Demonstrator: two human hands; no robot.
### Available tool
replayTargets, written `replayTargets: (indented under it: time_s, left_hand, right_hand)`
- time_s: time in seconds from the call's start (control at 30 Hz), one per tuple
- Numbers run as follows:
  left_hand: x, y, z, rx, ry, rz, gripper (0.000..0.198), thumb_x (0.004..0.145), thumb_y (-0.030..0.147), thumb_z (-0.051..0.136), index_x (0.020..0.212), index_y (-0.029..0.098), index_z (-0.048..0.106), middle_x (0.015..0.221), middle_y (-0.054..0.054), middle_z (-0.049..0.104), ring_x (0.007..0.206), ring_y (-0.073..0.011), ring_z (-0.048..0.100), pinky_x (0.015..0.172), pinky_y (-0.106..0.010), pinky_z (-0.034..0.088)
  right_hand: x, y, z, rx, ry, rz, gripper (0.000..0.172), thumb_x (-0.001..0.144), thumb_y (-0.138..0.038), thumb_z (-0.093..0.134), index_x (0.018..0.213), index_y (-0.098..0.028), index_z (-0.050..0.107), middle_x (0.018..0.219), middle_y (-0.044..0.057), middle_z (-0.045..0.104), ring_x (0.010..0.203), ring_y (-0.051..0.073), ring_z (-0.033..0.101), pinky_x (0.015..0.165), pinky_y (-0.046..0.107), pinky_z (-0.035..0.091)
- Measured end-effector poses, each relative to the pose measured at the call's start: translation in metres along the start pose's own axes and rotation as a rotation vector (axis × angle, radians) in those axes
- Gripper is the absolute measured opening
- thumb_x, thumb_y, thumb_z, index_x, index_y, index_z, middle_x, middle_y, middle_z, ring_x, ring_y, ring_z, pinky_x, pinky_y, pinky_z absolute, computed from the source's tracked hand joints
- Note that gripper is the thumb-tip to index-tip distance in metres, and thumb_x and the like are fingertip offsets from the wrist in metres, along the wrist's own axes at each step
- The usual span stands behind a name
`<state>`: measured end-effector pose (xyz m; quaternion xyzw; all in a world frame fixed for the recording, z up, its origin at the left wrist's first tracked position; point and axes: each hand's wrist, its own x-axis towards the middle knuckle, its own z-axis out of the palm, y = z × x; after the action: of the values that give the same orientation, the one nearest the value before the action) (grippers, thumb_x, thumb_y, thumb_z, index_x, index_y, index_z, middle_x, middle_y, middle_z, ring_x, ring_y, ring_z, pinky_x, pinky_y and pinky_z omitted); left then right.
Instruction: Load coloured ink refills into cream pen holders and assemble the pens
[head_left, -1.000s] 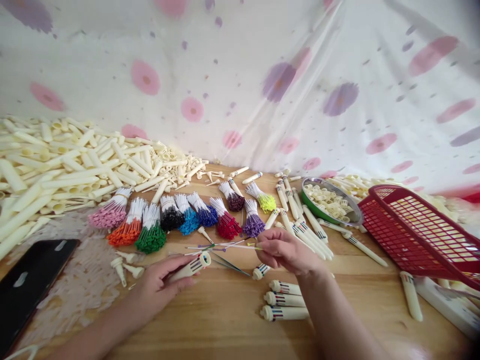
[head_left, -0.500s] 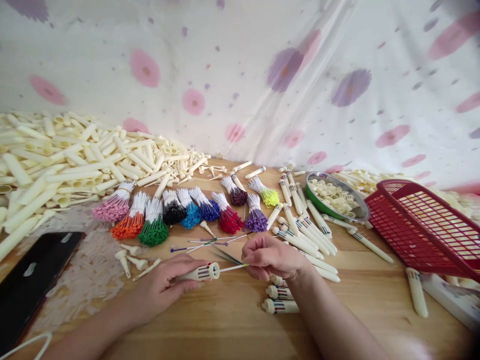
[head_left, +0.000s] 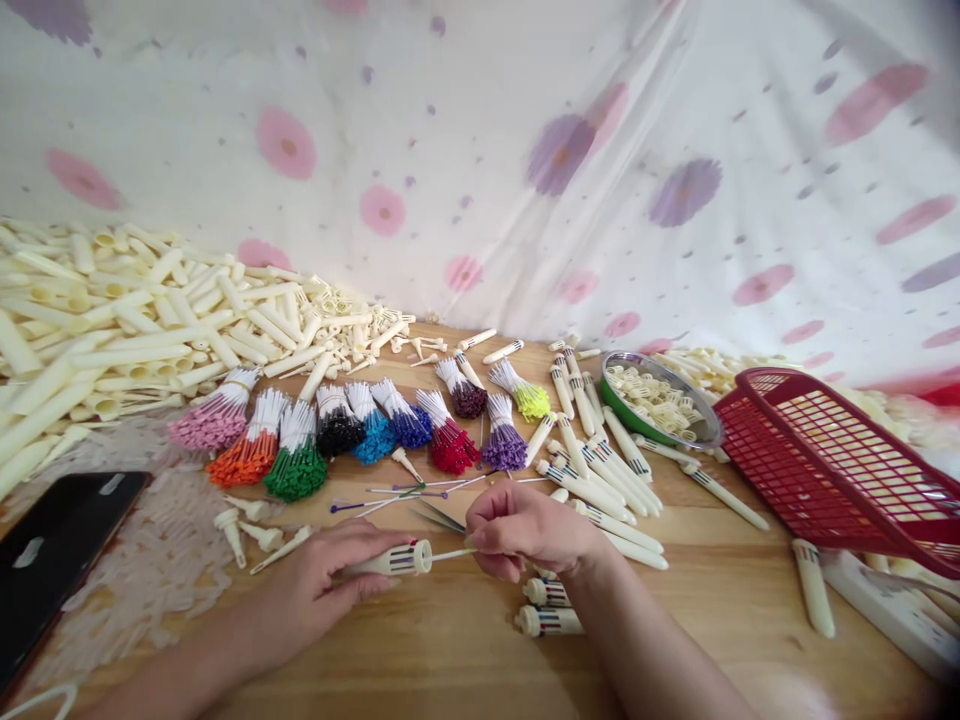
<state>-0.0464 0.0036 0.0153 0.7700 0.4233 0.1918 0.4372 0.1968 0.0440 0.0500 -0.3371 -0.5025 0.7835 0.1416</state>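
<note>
A cream pen barrel (head_left: 401, 558) with coloured slots lies in my left hand (head_left: 330, 580), its round open end facing right. Between the thumb and fingers of my right hand (head_left: 517, 530) is a thin white refill (head_left: 452, 554), whose far end meets the barrel's opening; how deep it reaches inside is hidden. Scissors (head_left: 441, 516) lie just behind my right hand, handles out of sight. Bundles of refills with coloured tips, such as green (head_left: 296, 462), red (head_left: 452, 445) and purple (head_left: 505, 445), stand in a row behind both hands.
Cream tubes (head_left: 150, 320) are heaped at the left, above a black phone (head_left: 64, 560). Slotted barrels (head_left: 592, 485) lie right of the middle. A green-sided bowl (head_left: 660, 400) of small parts and a red basket (head_left: 840, 460) stand at the right.
My right hand has moved a little closer to the left one, and less of the white refill shows outside the barrel. The whole view has shifted slightly.
</note>
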Motion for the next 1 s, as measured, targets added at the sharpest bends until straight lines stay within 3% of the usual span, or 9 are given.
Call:
replayTargets:
  time_s: [0.23,0.37,0.53,0.7,0.83,1.0]
  left_hand:
    - [-0.001,-0.001,0.001,-0.026,0.005,-0.006,0.039,0.084,0.034,0.055,0.123,0.035,0.055,0.116,0.000,0.067,0.105,-0.0212,0.061,0.089,-0.028,0.047]
    - [-0.001,-0.001,0.003,-0.035,0.020,-0.012,0.039,0.084,0.034,0.056,0.123,0.036,0.054,0.117,0.000,0.067,0.104,-0.0213,0.062,0.090,-0.029,0.047]
    - [0.001,0.000,0.002,-0.036,0.014,0.004,0.039,0.084,0.034,0.056,0.123,0.034,0.054,0.118,-0.001,0.066,0.106,-0.0209,0.061,0.091,-0.028,0.046]
    - [0.002,-0.001,0.000,-0.032,0.085,-0.004,0.037,0.083,0.033,0.056,0.120,0.031,0.059,0.109,-0.001,0.070,0.104,-0.0210,0.062,0.088,-0.028,0.048]
    - [0.001,-0.003,0.001,-0.047,0.116,-0.002,0.033,0.082,0.032,0.058,0.114,0.031,0.063,0.108,-0.001,0.070,0.103,-0.0210,0.062,0.087,-0.028,0.049]
    - [0.000,-0.007,0.004,-0.117,0.189,-0.011,0.030,0.079,0.032,0.061,0.108,0.029,0.067,0.105,-0.003,0.071,0.098,-0.0209,0.064,0.084,-0.030,0.052]
  right_hand:
    - [0.008,0.010,-0.005,0.251,-0.113,-0.016,0.020,0.059,-0.019,0.054,0.041,-0.016,0.044,0.032,-0.004,0.045,0.028,0.004,0.036,0.029,0.014,0.022]
    - [0.014,0.014,-0.004,0.254,-0.106,0.038,0.023,0.058,-0.021,0.056,0.041,-0.017,0.041,0.032,-0.005,0.045,0.028,0.003,0.034,0.029,0.014,0.021]
    - [0.015,0.011,0.014,-0.035,0.024,0.092,0.030,0.069,-0.036,0.062,0.053,-0.015,0.050,0.046,-0.004,0.052,0.034,0.003,0.043,0.033,0.013,0.029]
    - [0.004,0.004,0.028,-0.238,0.179,-0.079,0.046,0.082,-0.059,0.046,0.068,-0.016,0.049,0.061,-0.003,0.053,0.047,0.005,0.047,0.042,0.015,0.032]
    - [-0.004,0.003,0.027,-0.292,0.263,-0.206,0.043,0.087,-0.056,0.042,0.074,-0.016,0.049,0.066,-0.001,0.052,0.054,0.006,0.044,0.048,0.018,0.033]
    - [-0.010,0.003,0.030,-0.382,0.350,-0.307,0.027,0.083,-0.044,0.057,0.083,-0.016,0.058,0.069,-0.002,0.052,0.061,0.008,0.043,0.056,0.020,0.035]
